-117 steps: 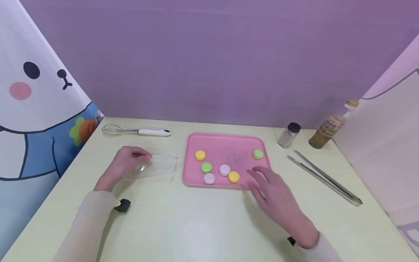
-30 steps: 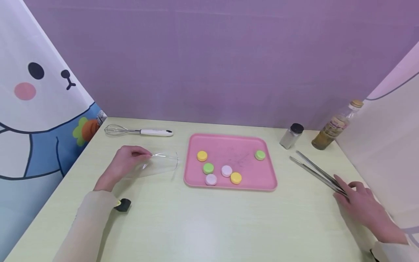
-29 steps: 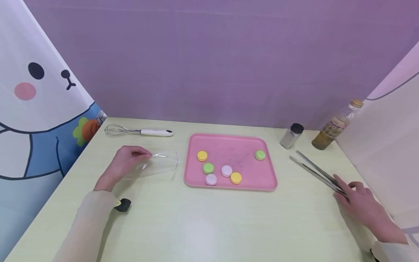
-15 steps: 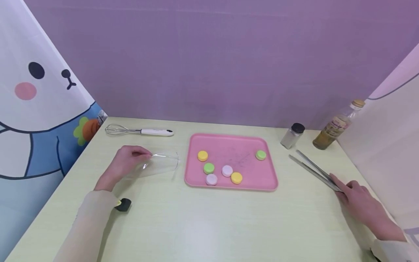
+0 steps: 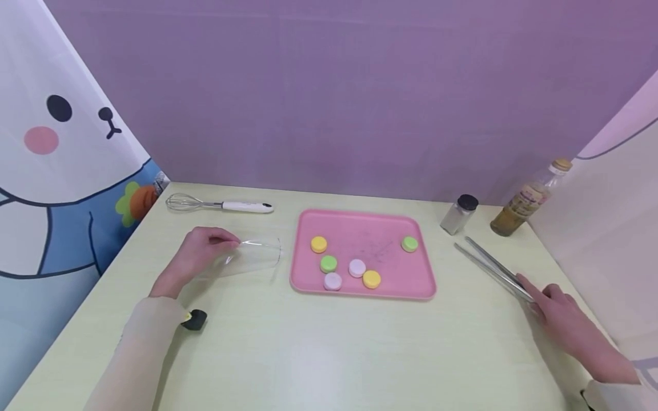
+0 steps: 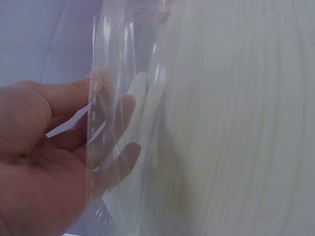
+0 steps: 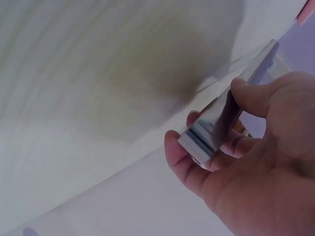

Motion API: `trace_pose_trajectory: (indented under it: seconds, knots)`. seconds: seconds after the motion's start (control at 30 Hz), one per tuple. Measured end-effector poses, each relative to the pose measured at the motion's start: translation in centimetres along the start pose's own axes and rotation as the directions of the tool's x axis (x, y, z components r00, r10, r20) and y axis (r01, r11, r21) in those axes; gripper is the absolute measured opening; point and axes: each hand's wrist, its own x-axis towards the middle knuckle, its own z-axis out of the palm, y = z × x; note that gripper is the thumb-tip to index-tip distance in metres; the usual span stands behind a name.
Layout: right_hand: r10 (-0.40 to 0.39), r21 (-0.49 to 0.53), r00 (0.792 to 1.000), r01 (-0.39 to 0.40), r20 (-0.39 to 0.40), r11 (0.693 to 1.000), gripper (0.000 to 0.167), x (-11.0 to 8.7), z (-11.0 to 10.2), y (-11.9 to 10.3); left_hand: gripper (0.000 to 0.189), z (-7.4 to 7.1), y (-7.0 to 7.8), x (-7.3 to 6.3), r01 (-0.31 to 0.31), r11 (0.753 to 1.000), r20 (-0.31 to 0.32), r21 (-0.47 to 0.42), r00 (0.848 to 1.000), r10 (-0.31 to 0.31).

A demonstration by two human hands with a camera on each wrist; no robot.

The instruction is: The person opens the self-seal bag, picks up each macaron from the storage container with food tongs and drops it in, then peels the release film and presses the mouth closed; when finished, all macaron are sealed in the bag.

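Note:
My left hand (image 5: pixel 197 257) pinches a clear plastic bag (image 5: pixel 257 257) by its edge, left of the pink tray. In the left wrist view the see-through bag (image 6: pixel 128 118) covers part of the fingers. At the right, my right hand (image 5: pixel 562 319) grips metal tongs (image 5: pixel 496 271) near their joined end, their tips pointing toward the back. The right wrist view shows thumb and fingers around the tongs (image 7: pixel 216 113). Yellow (image 5: pixel 319 245), green (image 5: pixel 328 264) and lilac macarons (image 5: pixel 357 268) lie spread on the pink tray (image 5: pixel 380 222).
A whisk (image 5: pixel 241 206) lies at the back left of the table (image 5: pixel 319 354). Behind the tongs stand a black-capped shaker jar (image 5: pixel 457 216) and a corked bottle (image 5: pixel 524 200) of brown liquid. A purple backdrop (image 5: pixel 334 103) rises along the back edge.
Since the earliest frame my right hand has gone from above the tray's right corner to the tongs and taken hold of them. The tongs' arms now look closer together. The left hand keeps its place.

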Motion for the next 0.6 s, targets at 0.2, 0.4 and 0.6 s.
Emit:
trace_pose_trajectory:
  seconds: [0.2,0.4,0.6]
  knots:
    - [-0.009,0.017,0.999,0.009,-0.036,1.000,0.100,0.17,-0.13,-0.20,0.020,0.00,0.06,-0.04,0.001,1.000,0.002,0.000,1.000,-0.001]
    - [0.023,0.023,1.000,-0.023,-0.006,0.999,0.099,-0.20,-0.34,-0.37,0.019,-0.03,0.01,0.02,0.008,1.000,0.005,0.009,1.000,-0.008]
    - [0.015,0.014,1.000,-0.015,-0.007,1.000,0.096,-0.68,-0.51,-0.66,0.019,-0.13,0.12,-0.04,0.010,1.000,0.004,0.005,1.000,-0.010]
